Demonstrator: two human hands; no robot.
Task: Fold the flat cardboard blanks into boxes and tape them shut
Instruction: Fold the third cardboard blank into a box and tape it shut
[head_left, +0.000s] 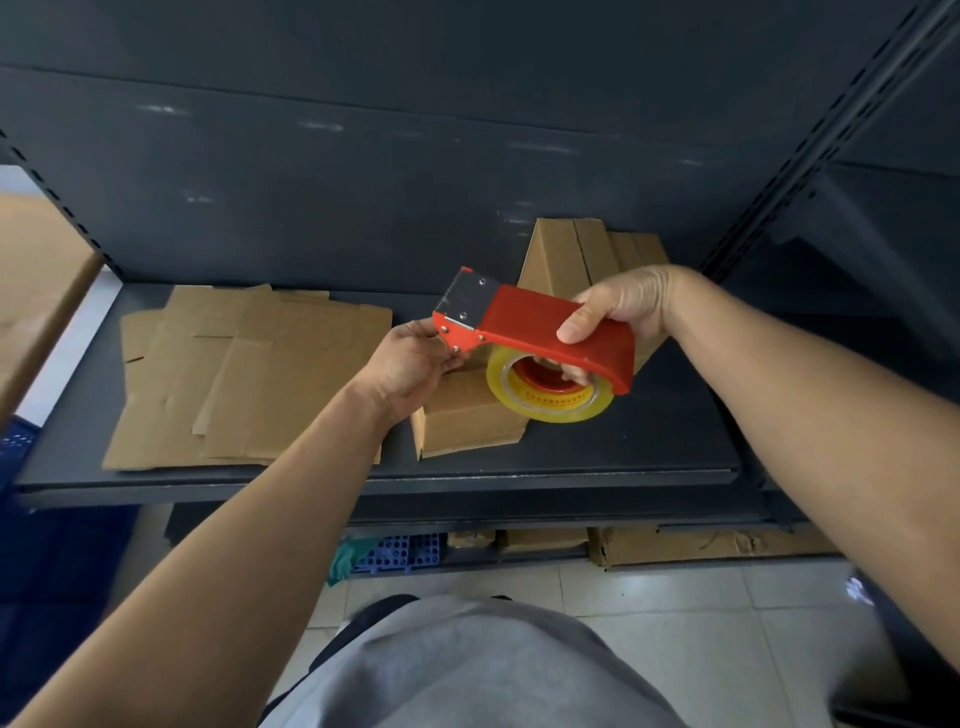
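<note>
Two hands meet above the grey shelf (649, 457), with open room near its front edge on the right. Your right hand (618, 306) grips the red tape dispenser (545, 322) (clear roll beneath). Your left hand (410, 358) pinches its toothed metal end. The folded box (462, 421) sits below, flat blanks (249, 374) lie left, and more boxes (587, 249) lean behind.

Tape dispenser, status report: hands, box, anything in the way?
Right hand grips tape dispenser. Left hand pinches its blade end. Folded box sits on shelf beneath. Nothing blocks it.
</note>
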